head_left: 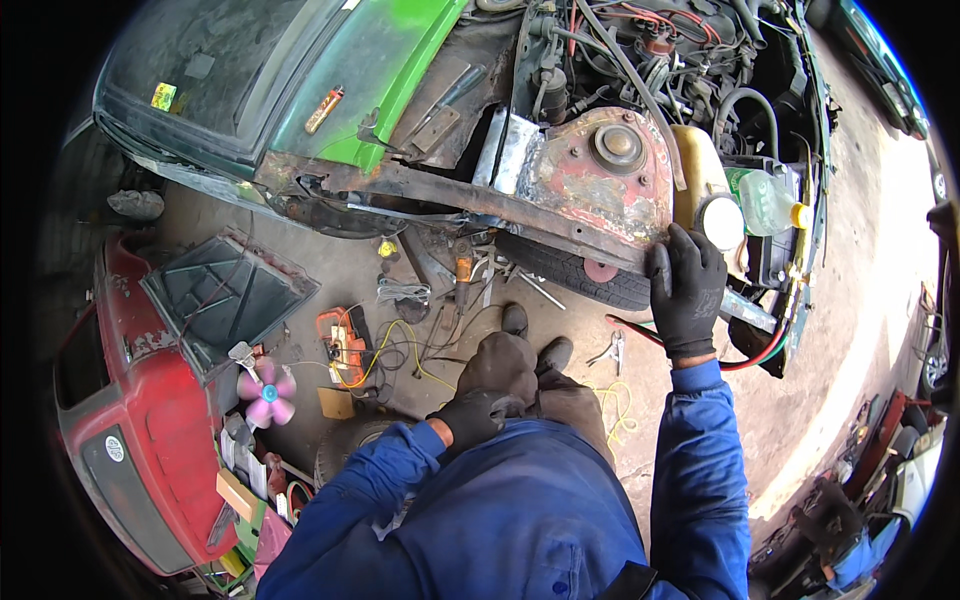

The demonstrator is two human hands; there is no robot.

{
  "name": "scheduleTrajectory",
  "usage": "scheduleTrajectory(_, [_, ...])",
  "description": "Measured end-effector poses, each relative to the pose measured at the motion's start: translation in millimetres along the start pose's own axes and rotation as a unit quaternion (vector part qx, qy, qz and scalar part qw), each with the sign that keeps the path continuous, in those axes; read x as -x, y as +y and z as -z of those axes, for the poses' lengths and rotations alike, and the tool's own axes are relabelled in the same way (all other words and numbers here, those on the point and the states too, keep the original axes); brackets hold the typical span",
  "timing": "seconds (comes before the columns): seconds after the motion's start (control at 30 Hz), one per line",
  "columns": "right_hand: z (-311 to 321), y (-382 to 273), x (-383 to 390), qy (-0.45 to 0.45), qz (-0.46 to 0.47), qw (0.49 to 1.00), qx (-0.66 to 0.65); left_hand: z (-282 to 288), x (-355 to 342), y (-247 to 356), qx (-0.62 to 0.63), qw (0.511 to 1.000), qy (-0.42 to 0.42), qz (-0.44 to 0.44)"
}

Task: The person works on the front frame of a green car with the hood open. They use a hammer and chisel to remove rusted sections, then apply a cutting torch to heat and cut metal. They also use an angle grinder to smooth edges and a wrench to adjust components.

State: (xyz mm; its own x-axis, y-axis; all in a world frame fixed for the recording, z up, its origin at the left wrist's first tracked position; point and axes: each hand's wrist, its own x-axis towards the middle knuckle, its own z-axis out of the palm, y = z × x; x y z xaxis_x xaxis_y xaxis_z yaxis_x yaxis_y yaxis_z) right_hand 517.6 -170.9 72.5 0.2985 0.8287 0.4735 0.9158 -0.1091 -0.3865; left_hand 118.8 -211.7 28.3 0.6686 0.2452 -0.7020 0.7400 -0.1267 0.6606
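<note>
My right hand (pixel 688 285), gloved in black, curls its fingers over the lower front edge of the car's rusty, bare inner wing (pixel 590 190), beside a yellowed plastic tank (pixel 690 175). A clear bottle (pixel 766 206) with a yellow cap lies just above, on a dark battery (pixel 775 260). My left hand (pixel 485 418), also gloved, is low against my clothes at hip level, fingers curled; what it holds, if anything, is hidden. Under the wing shows a tyre (pixel 580 278). A lighter-like orange object (pixel 324 110) rests on the green panel (pixel 360 90).
A red car body (pixel 170 450) and a dark panel (pixel 225 300) stand left, with a pink fan (pixel 265 393). Orange toolbox (pixel 340 345), grinder (pixel 463 265), cables (pixel 405 330) and pliers (pixel 613 350) lie on the concrete floor. Car parts (pixel 850 510) pile at lower right.
</note>
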Motion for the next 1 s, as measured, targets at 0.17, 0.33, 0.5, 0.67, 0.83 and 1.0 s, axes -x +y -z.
scheduleTrajectory(0.17, [-6.0,-1.0,-7.0,0.009,-0.059,0.998,-0.017,27.5,9.3,9.1,0.043,0.998,0.038,-0.023])
scheduleTrajectory(0.33, [-8.6,-6.2,-8.4,-0.019,-0.109,0.993,0.033,103.6,-3.1,46.0,0.028,0.962,0.255,-0.094])
scheduleTrajectory(0.5, [-8.7,-6.6,-8.3,-0.042,-0.097,0.992,0.073,233.0,-29.2,93.8,-0.151,0.845,0.415,-0.303])
scheduleTrajectory(0.67, [-9.2,-2.9,-4.6,-0.059,-0.083,0.991,0.089,302.7,-74.4,117.0,-0.206,0.834,0.44,-0.262])
scheduleTrajectory(0.83, [-7.5,-2.6,-2.7,-0.077,-0.097,0.988,0.092,307.7,-91.8,125.3,-0.228,0.861,0.417,-0.183])
scheduleTrajectory(1.0, [-2.5,-4.8,-2.4,-0.116,-0.111,0.983,0.084,309.5,-97.8,132.4,-0.225,0.885,0.394,-0.102])
